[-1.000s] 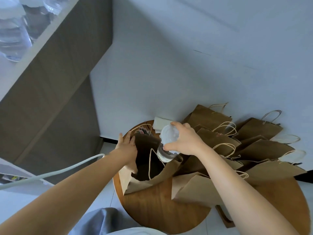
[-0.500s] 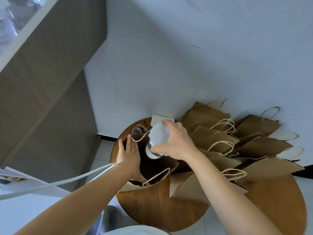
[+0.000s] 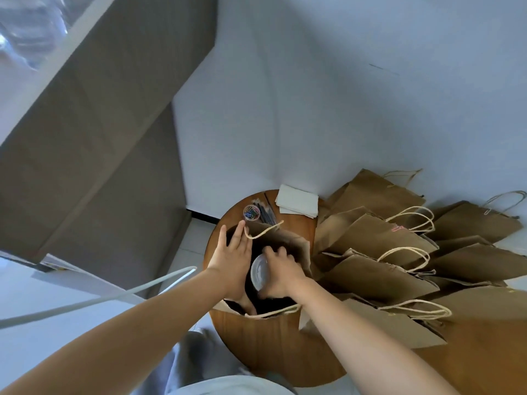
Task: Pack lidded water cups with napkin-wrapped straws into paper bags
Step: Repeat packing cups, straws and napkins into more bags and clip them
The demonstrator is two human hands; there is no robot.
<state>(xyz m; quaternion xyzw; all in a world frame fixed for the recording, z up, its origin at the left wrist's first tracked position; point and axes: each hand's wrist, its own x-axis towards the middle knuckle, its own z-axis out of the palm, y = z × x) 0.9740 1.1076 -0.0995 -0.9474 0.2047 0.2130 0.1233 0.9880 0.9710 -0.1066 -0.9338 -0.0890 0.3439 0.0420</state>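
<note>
Both hands are in the open paper bag (image 3: pixel 296 246) on the worktop (image 3: pixel 273 346). Right hand (image 3: pixel 281 273) has its grip curled round the lidded cup (image 3: pixel 259 272), cup sitting down inside the bag's mouth. Left hand (image 3: pixel 232 259) is flat-fingered, pressing the bag's side wall outward.

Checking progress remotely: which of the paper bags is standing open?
The bag at the table's left edge, between both hands; the right hand lowers the cup in. The others lie flat.

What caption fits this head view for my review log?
Right hand lowers a lidded cup into an open paper bag, left hand spreading its rim.
</note>
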